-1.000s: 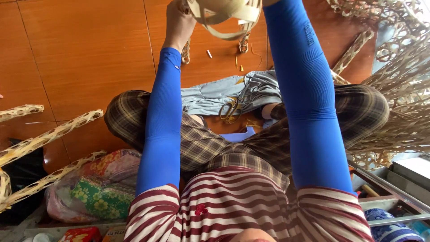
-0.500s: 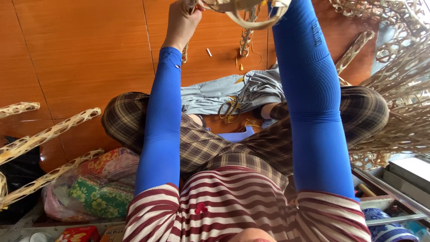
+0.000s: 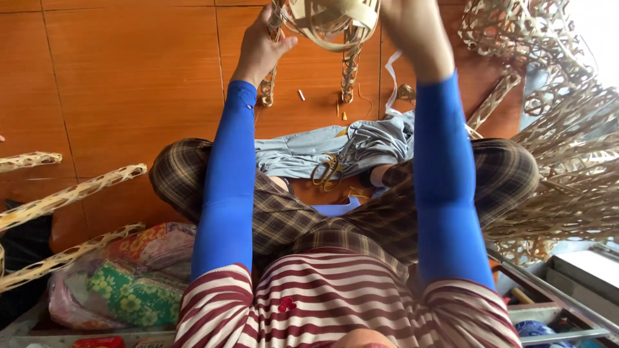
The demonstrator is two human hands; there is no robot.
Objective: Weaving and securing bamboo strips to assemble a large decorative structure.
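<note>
The woven cane piece (image 3: 332,22) sits raised above the scissors (image 3: 329,171) – left hand (image 3: 261,48) clamped on its dangling leg, right hand (image 3: 412,29) apparently gripping its rim, blurred – so steady both before bending strips

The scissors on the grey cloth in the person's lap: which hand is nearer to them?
Neither clearly. Both the left hand and the right hand are raised at the woven bamboo piece, far above the scissors.

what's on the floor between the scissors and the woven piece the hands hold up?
Head view: grey cloth under the scissors, then tile floor with small strip offcuts, below the woven piece that both hands hold.
</note>
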